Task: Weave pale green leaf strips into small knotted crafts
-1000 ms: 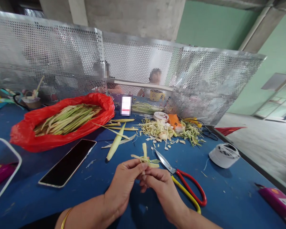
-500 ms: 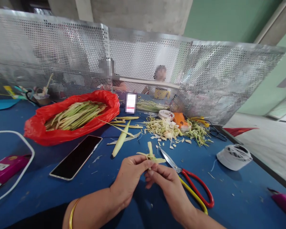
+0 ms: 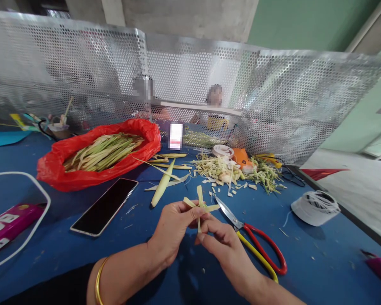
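Note:
Over the blue table (image 3: 146,250), my left hand (image 3: 173,231) and my right hand (image 3: 224,243) meet at a small piece of folded pale yellow-green leaf strips (image 3: 200,204). Both hands pinch it, and short strip ends stick out above my fingers. Scissors (image 3: 252,240) with one red and one yellow handle lie just right of my right hand, blades pointing up-left. A single long leaf strip (image 3: 163,186) rests on the table beyond my left hand.
A red plastic bag (image 3: 92,167) of leaf strips sits at the back left, a black phone (image 3: 104,206) in front of it. Cut scraps (image 3: 233,171) pile at the back centre. A white cord spool (image 3: 316,206) lies right. A perforated metal screen (image 3: 190,89) has people behind it.
My hands have lifted the leaf piece slightly and my right hand has slid a little down its stem. The camera has shifted, so the table contents appear moved rightward.

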### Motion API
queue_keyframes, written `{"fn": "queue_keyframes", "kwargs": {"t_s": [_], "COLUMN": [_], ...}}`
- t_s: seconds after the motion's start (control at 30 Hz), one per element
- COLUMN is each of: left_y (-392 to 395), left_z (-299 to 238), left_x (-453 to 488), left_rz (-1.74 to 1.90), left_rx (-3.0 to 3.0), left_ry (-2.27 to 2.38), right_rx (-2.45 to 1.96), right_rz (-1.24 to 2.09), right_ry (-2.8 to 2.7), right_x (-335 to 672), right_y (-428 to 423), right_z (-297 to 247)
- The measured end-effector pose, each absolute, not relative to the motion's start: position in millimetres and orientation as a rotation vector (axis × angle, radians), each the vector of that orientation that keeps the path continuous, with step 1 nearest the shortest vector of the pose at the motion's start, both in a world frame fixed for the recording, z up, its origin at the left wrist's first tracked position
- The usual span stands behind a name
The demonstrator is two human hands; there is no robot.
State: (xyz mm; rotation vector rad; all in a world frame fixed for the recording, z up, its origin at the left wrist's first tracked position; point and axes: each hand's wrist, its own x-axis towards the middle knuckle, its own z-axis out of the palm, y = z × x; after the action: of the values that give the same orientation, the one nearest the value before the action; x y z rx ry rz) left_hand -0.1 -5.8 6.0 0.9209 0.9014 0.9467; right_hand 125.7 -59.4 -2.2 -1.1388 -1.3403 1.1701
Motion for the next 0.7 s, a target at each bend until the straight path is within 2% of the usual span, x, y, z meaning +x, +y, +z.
{"fn": "queue_keyframes", "kwargs": {"t_s": [0.23, 0.37, 0.47, 0.7], "left_y": [-3, -2, -2, -6], "left_z": [7, 11, 11, 5], "left_x": [-2, -4, -4, -1], "left_rz": [0.931, 0.918, 0.823, 0.783], "left_rx": [0.867, 0.866, 0.933, 1.032], "left_ry": [0.889, 0.899, 0.870, 0.830], "right_rx": [-1.173, -1.294, -1.273, -1.318], "right_rz": [1.041, 0.899, 0.917, 0.909], "right_ry": [-1.521, -1.309, -1.161, -1.229], "right_x": [130, 139, 143, 141], "right_y": [-57, -54, -52, -52], "right_z": [-2, -2, 2, 1]}}
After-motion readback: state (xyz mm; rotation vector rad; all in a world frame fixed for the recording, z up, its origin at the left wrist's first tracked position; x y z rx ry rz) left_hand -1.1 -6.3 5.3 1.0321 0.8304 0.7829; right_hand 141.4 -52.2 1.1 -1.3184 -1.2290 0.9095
